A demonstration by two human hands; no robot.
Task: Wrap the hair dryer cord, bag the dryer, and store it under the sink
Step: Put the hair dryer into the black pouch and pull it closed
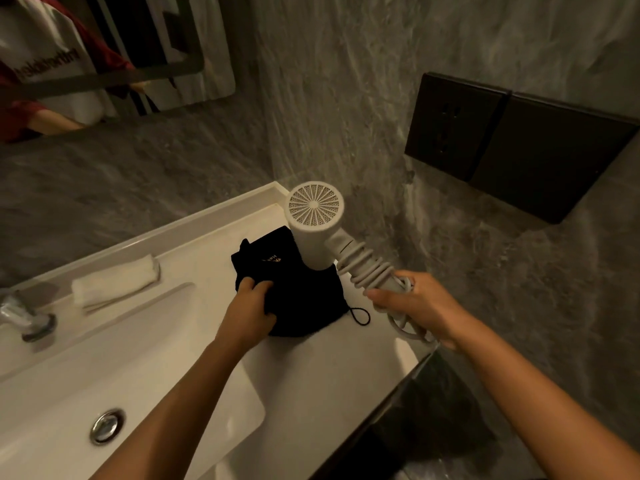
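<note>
The white hair dryer (317,223) is held up over the right end of the counter, its round rear grille facing me. Its white cord (367,268) is coiled several times around the handle, with a loose loop hanging below my right hand (419,304). That hand is closed around the bottom of the handle. A black drawstring bag (301,296) with small gold lettering lies on the white counter (329,368) under the dryer. My left hand (251,308) grips the bag's left edge. The bag's black cord loop (360,315) trails to the right.
A white basin (138,375) with a metal drain (106,426) fills the lower left; a chrome tap (24,320) stands at the left. A folded white towel (116,284) lies at the back. A black wall socket panel (453,124) is on the right wall. A mirror hangs at the upper left.
</note>
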